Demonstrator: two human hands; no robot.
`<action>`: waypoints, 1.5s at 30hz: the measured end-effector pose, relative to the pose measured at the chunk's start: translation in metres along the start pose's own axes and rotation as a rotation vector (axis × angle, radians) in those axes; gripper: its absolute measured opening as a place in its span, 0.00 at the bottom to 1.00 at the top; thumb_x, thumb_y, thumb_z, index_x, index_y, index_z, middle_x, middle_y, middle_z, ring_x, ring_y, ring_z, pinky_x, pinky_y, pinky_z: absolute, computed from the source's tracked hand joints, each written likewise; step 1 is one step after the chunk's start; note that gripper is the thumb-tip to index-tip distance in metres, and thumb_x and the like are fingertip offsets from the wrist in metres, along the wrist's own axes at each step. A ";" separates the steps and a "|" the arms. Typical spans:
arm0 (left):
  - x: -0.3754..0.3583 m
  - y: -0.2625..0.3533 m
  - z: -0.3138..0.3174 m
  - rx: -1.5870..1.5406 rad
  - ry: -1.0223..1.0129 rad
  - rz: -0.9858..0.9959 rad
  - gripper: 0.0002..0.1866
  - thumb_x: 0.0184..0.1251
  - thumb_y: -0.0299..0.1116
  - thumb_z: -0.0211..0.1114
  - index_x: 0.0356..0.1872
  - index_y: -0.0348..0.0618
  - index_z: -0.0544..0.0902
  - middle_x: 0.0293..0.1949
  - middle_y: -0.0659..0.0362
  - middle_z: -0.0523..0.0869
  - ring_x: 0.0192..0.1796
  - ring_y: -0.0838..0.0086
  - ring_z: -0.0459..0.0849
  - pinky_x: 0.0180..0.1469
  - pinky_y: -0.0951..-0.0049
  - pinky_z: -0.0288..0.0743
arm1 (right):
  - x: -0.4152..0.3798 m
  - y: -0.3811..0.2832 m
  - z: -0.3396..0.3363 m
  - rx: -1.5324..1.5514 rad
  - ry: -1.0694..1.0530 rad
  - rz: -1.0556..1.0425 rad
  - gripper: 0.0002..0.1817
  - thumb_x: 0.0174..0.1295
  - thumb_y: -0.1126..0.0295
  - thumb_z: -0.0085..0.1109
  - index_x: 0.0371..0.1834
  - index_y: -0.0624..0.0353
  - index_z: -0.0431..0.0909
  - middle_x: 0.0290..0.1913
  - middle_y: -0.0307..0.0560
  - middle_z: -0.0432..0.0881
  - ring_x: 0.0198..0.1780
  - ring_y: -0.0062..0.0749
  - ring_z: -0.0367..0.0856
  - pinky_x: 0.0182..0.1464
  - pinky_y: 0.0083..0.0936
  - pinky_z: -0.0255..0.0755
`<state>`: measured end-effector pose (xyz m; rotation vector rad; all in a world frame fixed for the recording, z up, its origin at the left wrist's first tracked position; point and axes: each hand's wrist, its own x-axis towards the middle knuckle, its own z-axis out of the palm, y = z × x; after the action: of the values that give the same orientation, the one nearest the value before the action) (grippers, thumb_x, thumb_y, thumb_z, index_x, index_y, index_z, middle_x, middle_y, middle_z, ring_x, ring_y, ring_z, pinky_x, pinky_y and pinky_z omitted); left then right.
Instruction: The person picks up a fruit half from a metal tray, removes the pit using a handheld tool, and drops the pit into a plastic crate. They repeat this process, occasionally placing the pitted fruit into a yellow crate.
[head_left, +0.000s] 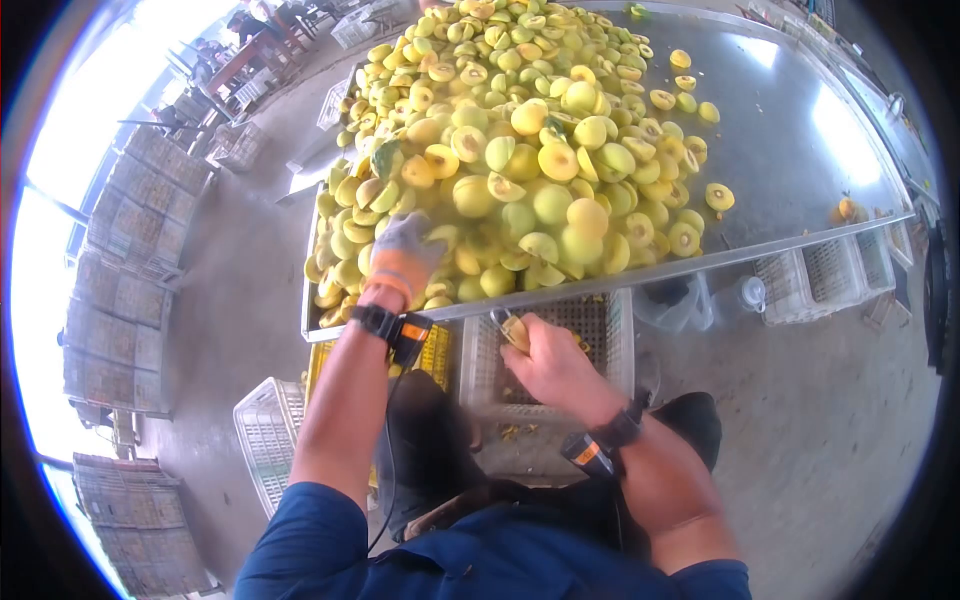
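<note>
A big heap of halved yellow-green peaches (551,203), some with pits showing, covers much of a metal table (770,150). My left hand (404,255), in a grey and orange glove, reaches into the heap's near left side. Its fingers are blurred among the fruit, so what they hold cannot be made out. Just in front of the table edge, my bare right hand (555,362) grips a small coring tool (514,330) with a yellowish handle and a metal loop at its tip. The tool is apart from the fruit, above a plastic crate (482,365).
The table's raised metal rim (600,279) runs between me and the heap. Below it, a yellow crate (435,352) stands by my left leg, near a white crate (262,440). More crates (815,280) sit under the right side. Stacked crates (120,330) line the left.
</note>
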<state>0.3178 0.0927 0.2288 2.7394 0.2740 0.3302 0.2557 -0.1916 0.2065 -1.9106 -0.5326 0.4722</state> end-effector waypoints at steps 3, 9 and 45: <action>-0.030 0.000 -0.001 -0.357 0.018 -0.109 0.22 0.65 0.33 0.82 0.59 0.40 0.89 0.47 0.50 0.94 0.44 0.63 0.93 0.47 0.64 0.86 | 0.003 -0.003 0.006 0.001 0.040 -0.022 0.17 0.71 0.65 0.63 0.47 0.73 0.78 0.39 0.79 0.86 0.47 0.78 0.85 0.51 0.61 0.78; -0.097 0.036 0.014 -0.872 -0.107 -0.212 0.20 0.74 0.22 0.74 0.65 0.35 0.85 0.52 0.53 0.94 0.44 0.76 0.92 0.42 0.76 0.89 | 0.004 0.000 0.014 0.004 0.111 -0.085 0.16 0.70 0.68 0.63 0.47 0.73 0.77 0.38 0.79 0.86 0.47 0.78 0.85 0.50 0.62 0.78; -0.117 0.028 0.040 -0.342 0.290 0.345 0.13 0.72 0.21 0.62 0.53 0.35 0.88 0.46 0.46 0.90 0.47 0.52 0.91 0.54 0.61 0.86 | -0.022 0.003 0.003 0.617 -0.599 0.282 0.10 0.78 0.66 0.59 0.39 0.59 0.78 0.25 0.39 0.77 0.19 0.24 0.72 0.23 0.29 0.65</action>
<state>0.2205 0.0268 0.1801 2.3851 -0.1729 0.7911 0.2362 -0.2025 0.2046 -1.2318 -0.4235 1.2567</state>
